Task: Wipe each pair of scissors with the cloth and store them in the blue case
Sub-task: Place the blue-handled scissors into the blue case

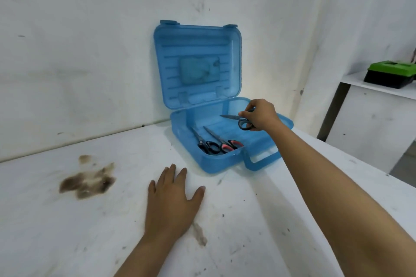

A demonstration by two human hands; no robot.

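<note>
Beneath the right hand [261,116], translucent blue case [216,164], lid propped open against the wall. Pinched in its curled fingers, black-handled scissors [236,119], blades closed. Below-left, inside, two more pairs [216,143]. Left hand [173,200] flat, fingers spread, on stained white table [67,220].

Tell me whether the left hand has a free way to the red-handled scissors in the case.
Probably yes. The left hand lies flat on the table just before the open blue case; the red-handled scissors lie uncovered near its front wall, with nothing between.
</note>
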